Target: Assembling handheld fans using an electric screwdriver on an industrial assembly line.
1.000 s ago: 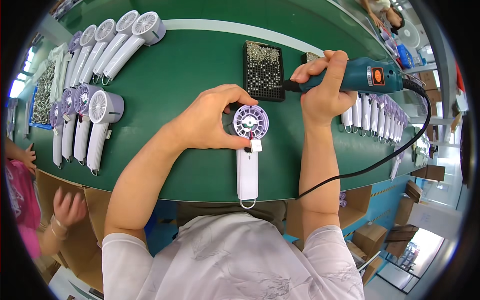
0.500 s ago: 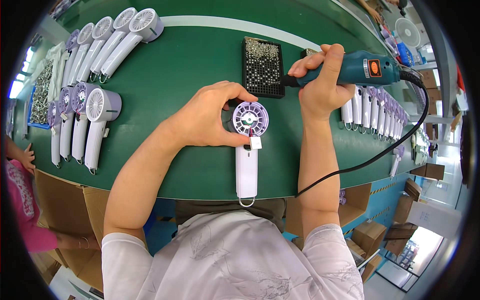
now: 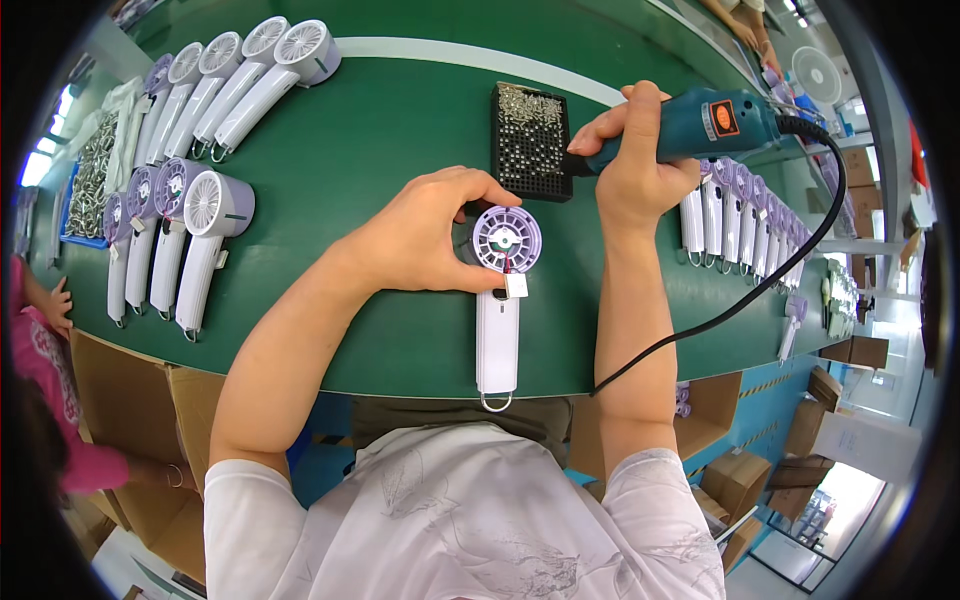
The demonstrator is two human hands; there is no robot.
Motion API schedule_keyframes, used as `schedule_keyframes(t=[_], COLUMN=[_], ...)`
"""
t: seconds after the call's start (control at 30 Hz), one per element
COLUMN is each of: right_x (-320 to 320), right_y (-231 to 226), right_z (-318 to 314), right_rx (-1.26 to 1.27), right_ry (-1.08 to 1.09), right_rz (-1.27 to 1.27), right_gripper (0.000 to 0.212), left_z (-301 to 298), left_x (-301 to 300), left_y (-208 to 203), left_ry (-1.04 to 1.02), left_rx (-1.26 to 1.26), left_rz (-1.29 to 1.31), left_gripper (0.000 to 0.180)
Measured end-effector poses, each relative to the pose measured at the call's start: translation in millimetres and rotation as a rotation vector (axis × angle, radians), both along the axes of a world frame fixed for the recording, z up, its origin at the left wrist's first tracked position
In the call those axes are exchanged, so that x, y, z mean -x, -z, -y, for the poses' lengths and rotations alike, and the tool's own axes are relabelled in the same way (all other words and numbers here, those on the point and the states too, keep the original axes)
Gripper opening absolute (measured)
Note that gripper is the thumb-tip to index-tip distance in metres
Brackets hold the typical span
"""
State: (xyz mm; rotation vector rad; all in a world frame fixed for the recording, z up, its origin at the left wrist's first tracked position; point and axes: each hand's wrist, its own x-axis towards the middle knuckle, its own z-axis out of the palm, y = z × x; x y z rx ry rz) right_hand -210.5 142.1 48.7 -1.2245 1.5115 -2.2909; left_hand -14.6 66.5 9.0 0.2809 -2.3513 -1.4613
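Observation:
My left hand is curled around the head of a white and lilac handheld fan, thumb and fingers on opposite sides of its round housing. The fan lies on the green bench, handle toward me, its inner hub uncovered and a small white connector on red wires below it. My right hand grips a teal electric screwdriver held sideways. The dark tip of the tool points at a black screw tray; whether it touches a screw I cannot tell. Many small silvery screws lie in the tray.
Several fans lie in two groups on the left, beside a blue bin of metal rings. More fans line the right. The tool's black cord loops down by my right forearm. Another person's hand is at far left; cardboard boxes stand below.
The screwdriver and my right hand have shifted slightly left against the bench, the tip staying by the tray. My left hand keeps its hold on the fan. The whole view has shifted a little.

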Motion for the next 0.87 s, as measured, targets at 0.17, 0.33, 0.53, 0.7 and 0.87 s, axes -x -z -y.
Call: schedule_keyframes(t=[0.17, 0.33, 0.53, 0.7, 0.87], right_x=[-3.8, -13.5, -39.4, -52.3, -49.4], right_y=[-10.5, -31.8, -47.2, -40.5, -34.3], right_z=[-6.2, -21.4, -41.2, -42.1, -42.2], right_rx=[0.044, 0.179, 0.138, 0.081, 0.063], right_ry=[0.016, -0.087, -0.267, -0.374, -0.394], right_rz=[0.034, 0.187, 0.322, 0.363, 0.355], right_gripper=[0.022, 0.028, 0.043, 0.046, 0.045], left_z=[-0.8, 1.5, 1.2, 0.3, 0.3], left_x=[-0.6, -2.4, 0.8, -1.1, -0.7], left_y=[-0.2, -1.6, -0.1, 0.0, 0.5], left_ry=[-0.004, 0.011, 0.023, 0.003, 0.006], left_rx=[-0.003, -0.002, 0.012, 0.016, 0.021], left_rz=[0.004, 0.024, 0.003, -0.017, -0.009], left_gripper=[0.065, 0.066, 0.065, 0.064, 0.064])
